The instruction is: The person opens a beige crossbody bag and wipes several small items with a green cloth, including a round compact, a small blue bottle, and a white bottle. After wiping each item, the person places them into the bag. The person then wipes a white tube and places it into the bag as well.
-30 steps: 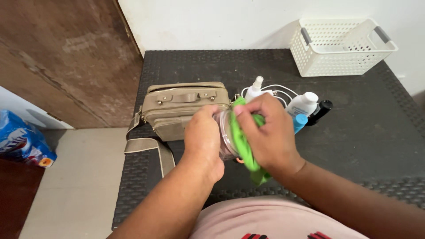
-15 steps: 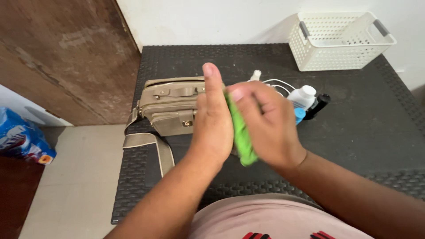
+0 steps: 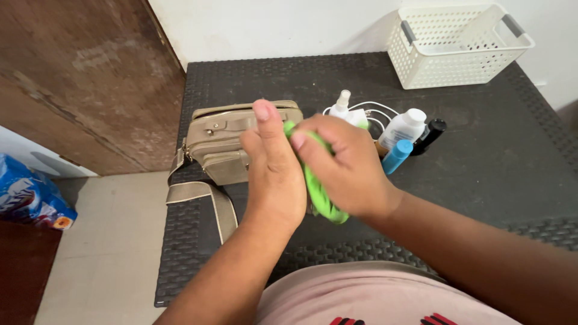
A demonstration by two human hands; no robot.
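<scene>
Both hands, left hand point(image 3: 274, 174) and right hand point(image 3: 340, 168), are squeezing a green cloth point(image 3: 319, 195) between them, just near of the tan bag point(image 3: 223, 141) on the desk point(image 3: 481, 156).

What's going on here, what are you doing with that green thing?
A person is holding a bright green cloth between both hands above a dark table. The left hand presses against it from one side, while the right hand wraps over it; whatever lies under the cloth is hidden. Behind the hands sit a tan bag, a few small bottles with a white cable, and a white basket.
</scene>
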